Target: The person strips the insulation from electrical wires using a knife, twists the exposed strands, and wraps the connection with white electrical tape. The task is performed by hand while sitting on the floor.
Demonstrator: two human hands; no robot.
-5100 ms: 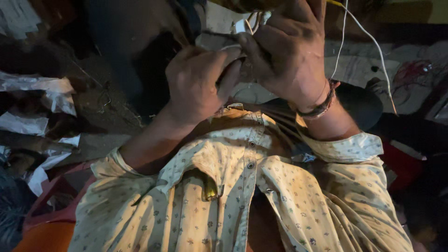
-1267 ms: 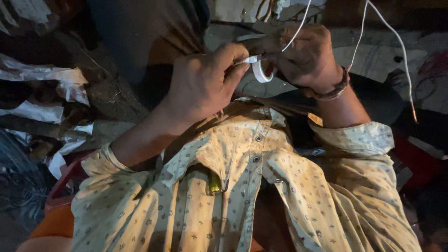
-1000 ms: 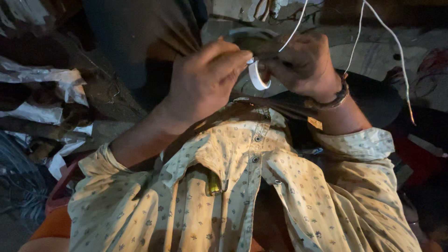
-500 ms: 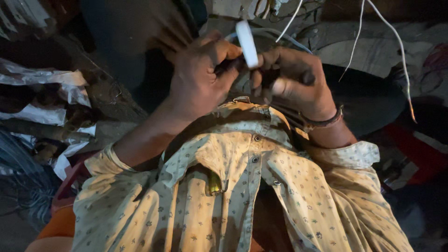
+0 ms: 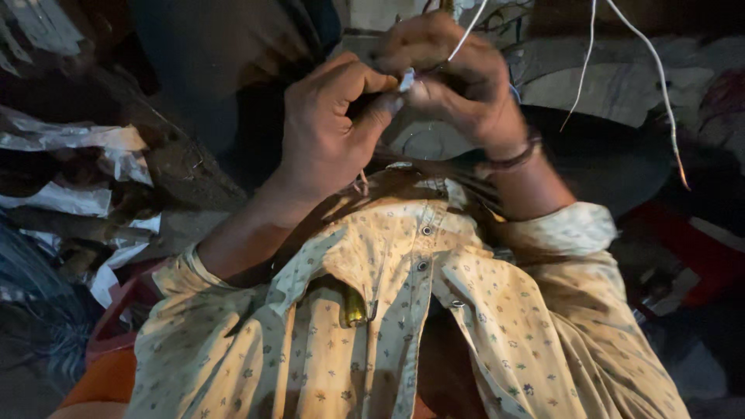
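Both my hands are raised close together above my patterned cream shirt (image 5: pixel 403 326). My left hand (image 5: pixel 326 132) pinches a small white piece (image 5: pixel 407 79) between thumb and forefinger. My right hand (image 5: pixel 458 77), with a bracelet on its wrist, is curled around the same piece and holds a thin white wire (image 5: pixel 466 31) that runs up out of the picture. The fingers hide most of the white piece. Two more white wires (image 5: pixel 644 62) hang at the right, one ending in a bare copper tip (image 5: pixel 683 174).
Crumpled white sheets (image 5: pixel 77 147) lie among dark clutter at the left. A dark round object (image 5: pixel 613 155) sits behind my right forearm, with a red thing (image 5: pixel 698 264) to the right. An orange surface (image 5: pixel 109 380) shows at the bottom left. A metal clip (image 5: pixel 355 310) sticks out of my shirt pocket.
The white looped piece, held up in plain view half a second ago, is now almost buried between my fingertips. Both hands have closed tighter together.
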